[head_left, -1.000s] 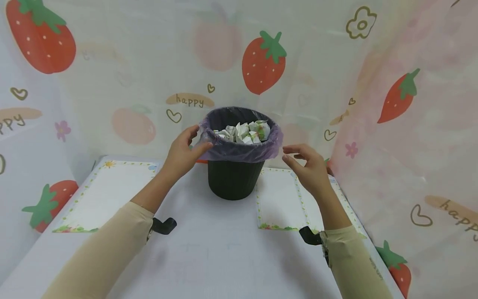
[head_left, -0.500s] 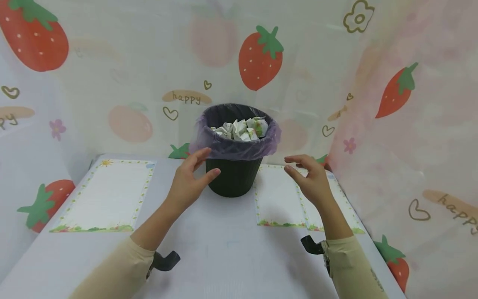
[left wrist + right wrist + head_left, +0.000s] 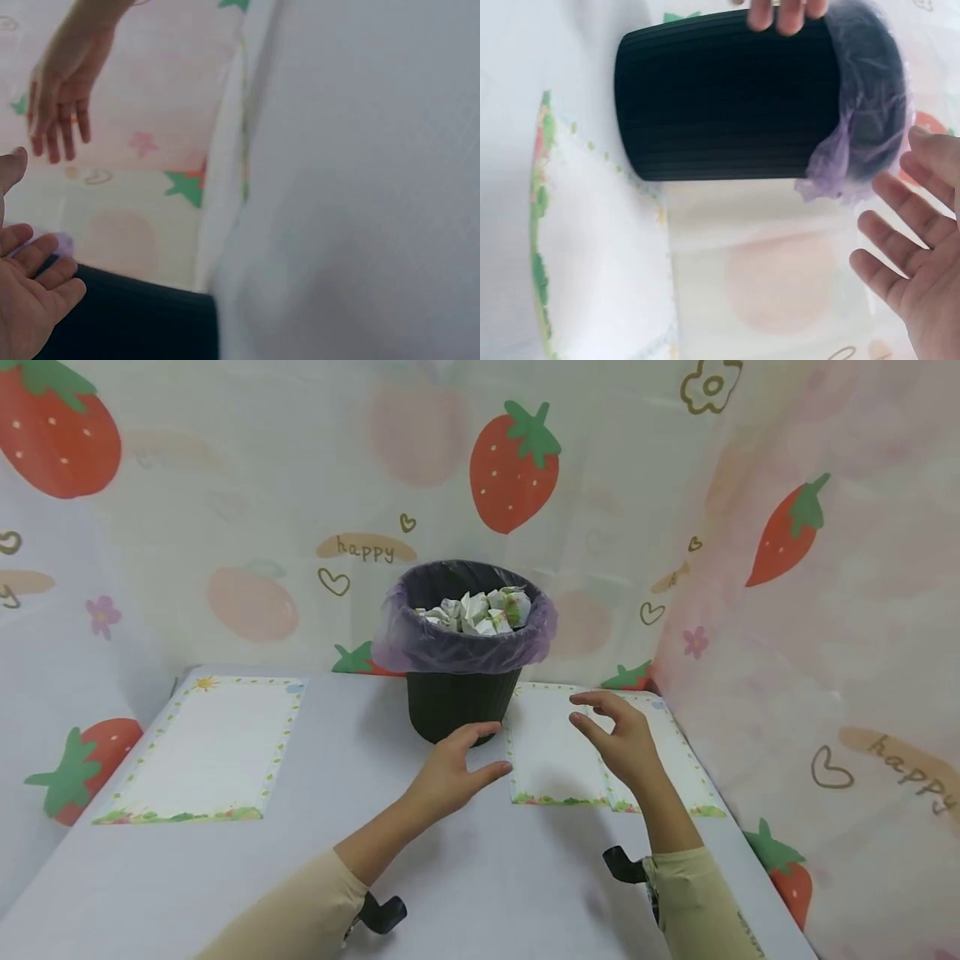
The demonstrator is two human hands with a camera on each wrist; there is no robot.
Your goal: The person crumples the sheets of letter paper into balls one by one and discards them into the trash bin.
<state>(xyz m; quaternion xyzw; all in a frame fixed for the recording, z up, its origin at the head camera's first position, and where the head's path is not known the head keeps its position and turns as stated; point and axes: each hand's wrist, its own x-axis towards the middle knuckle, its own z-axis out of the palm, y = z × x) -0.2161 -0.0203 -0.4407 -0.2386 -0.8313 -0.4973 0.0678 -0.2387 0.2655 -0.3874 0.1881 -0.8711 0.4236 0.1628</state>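
A black trash can [image 3: 457, 702] stands at the back middle of the table, lined with a purple plastic bag [image 3: 480, 652] folded over its rim. Crumpled paper balls [image 3: 480, 612] fill it in part. In the head view my left hand [image 3: 452, 777] is in front of the can, fingers spread and holding nothing; its fingertips overlap the can's base. My right hand [image 3: 622, 739] hovers over the decorated sheets [image 3: 551, 743] on the right, fingers relaxed and slightly bent, holding nothing. The right wrist view shows that hand's fingers [image 3: 900, 232] apart from one another near the bag.
A bordered sheet of paper [image 3: 202, 747] lies flat on the left of the white table [image 3: 330, 852]. Strawberry-print sheeting [image 3: 300, 460] closes in the back and both sides. A black wrist mount [image 3: 382, 914] projects from the left sleeve, and another mount [image 3: 624, 865] from the right.
My left hand has come away from the bag's left rim, moving down and right to the front of the can. The right hand has lowered slightly. The view has shifted a little.
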